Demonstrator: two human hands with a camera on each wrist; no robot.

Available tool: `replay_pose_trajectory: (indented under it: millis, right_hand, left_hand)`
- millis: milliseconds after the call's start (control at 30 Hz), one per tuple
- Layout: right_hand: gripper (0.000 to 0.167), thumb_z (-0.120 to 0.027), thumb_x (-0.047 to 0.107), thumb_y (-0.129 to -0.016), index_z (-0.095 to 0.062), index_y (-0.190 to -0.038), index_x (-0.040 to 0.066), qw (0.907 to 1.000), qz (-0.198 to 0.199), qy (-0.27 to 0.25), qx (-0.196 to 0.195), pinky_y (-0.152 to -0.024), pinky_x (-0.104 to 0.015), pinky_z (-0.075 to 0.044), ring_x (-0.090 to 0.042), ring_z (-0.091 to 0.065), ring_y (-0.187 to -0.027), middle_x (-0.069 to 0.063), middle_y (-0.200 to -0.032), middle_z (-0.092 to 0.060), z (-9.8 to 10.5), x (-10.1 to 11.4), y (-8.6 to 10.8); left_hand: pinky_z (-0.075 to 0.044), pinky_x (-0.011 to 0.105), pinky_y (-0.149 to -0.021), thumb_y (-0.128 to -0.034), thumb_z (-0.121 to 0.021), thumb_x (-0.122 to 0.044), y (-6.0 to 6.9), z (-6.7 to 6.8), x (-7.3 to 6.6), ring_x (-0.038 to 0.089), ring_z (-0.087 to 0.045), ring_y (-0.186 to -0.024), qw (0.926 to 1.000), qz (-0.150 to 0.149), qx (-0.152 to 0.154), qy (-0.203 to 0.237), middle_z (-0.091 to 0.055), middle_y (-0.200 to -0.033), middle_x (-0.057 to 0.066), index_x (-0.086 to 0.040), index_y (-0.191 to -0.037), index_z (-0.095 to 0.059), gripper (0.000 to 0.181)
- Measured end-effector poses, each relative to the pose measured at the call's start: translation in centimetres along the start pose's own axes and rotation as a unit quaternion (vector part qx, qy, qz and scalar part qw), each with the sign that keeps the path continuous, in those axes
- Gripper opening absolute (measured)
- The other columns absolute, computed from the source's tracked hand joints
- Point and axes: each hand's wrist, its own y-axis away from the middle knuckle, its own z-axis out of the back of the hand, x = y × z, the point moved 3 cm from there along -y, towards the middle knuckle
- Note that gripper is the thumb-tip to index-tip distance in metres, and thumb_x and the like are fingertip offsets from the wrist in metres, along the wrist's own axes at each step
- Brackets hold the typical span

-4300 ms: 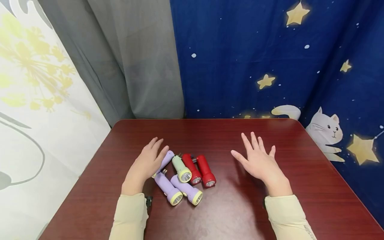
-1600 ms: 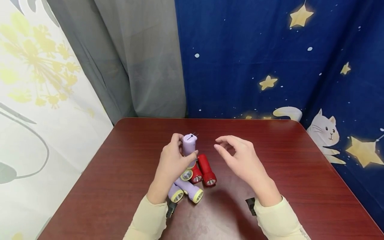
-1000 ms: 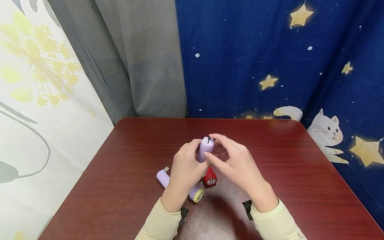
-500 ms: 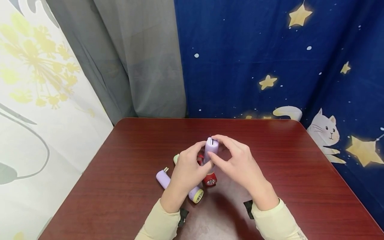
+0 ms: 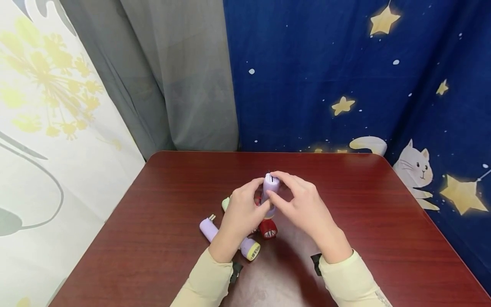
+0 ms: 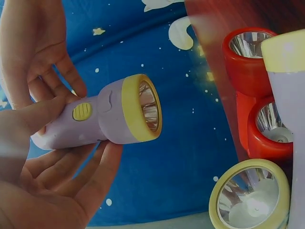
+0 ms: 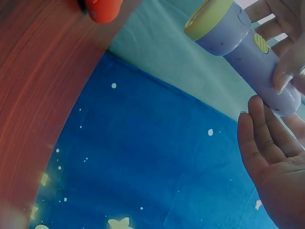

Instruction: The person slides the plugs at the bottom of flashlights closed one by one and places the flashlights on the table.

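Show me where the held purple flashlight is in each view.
Head: the held purple flashlight is slightly right of and below centre.
Left wrist: the held purple flashlight is in the left half, near mid-height.
Right wrist: the held purple flashlight slants at upper right.
Shared landmark: blue starry curtain, upper right in head, central in both wrist views.
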Motion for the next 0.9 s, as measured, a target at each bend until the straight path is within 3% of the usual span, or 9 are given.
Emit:
replay_pose_trajectory:
  millis: [200, 433, 667, 900]
  right_hand:
    - [0.044, -0.087, 0.017, -0.087, -0.073, -0.128, 0.007, 1.0000, -0.002, 0.005, -0.001, -0.093, -0.046, -0.063, -0.027, -0.077, -0.106, -0.012, -0.117, -0.080, 0.01, -0.03, -0.01]
    - [0.046, -0.089, 0.017, -0.086, -0.073, -0.128, 0.006, 0.9999, 0.009, 0.010, -0.006, -0.089, -0.044, -0.064, -0.026, -0.077, -0.101, -0.013, -0.113, -0.080, -0.14, 0.10, 0.07]
    - [0.043, -0.089, 0.015, -0.086, -0.071, -0.124, 0.007, 0.9998, 0.015, -0.001, -0.016, -0.082, -0.040, -0.065, -0.023, -0.075, -0.092, -0.010, -0.107, -0.080, -0.21, 0.40, 0.08]
    - [0.043, -0.088, 0.015, -0.088, -0.070, -0.125, 0.007, 0.9999, 0.008, -0.005, -0.011, -0.087, -0.041, -0.065, -0.024, -0.076, -0.097, -0.010, -0.111, -0.079, -0.20, 0.49, -0.05]
  left_hand:
    - [-0.057, 0.022, -0.068, -0.0903, -0.083, -0.013, 0.01, -0.01, -0.05, 0.019, -0.066, -0.077, 0.9999, -0.008, -0.011, -0.011, -0.076, -0.101, 0.008, -0.004, -0.127, -0.071, 0.039]
    - [-0.054, 0.021, -0.065, -0.0902, -0.083, -0.014, 0.06, -0.03, 0.04, 0.024, -0.067, -0.074, 0.9996, -0.018, -0.021, -0.009, -0.075, -0.096, 0.008, -0.003, -0.125, -0.071, 0.038]
    - [-0.051, 0.020, -0.062, -0.0902, -0.083, -0.013, -0.04, 0.09, -0.05, 0.013, -0.058, -0.070, 0.9986, -0.032, -0.034, -0.023, -0.070, -0.085, 0.006, -0.005, -0.121, -0.073, 0.034]
    - [-0.054, 0.021, -0.064, -0.0914, -0.083, -0.016, -0.06, 0.22, -0.20, 0.018, -0.063, -0.071, 0.9990, -0.030, -0.029, -0.019, -0.073, -0.089, 0.006, -0.005, -0.125, -0.072, 0.037]
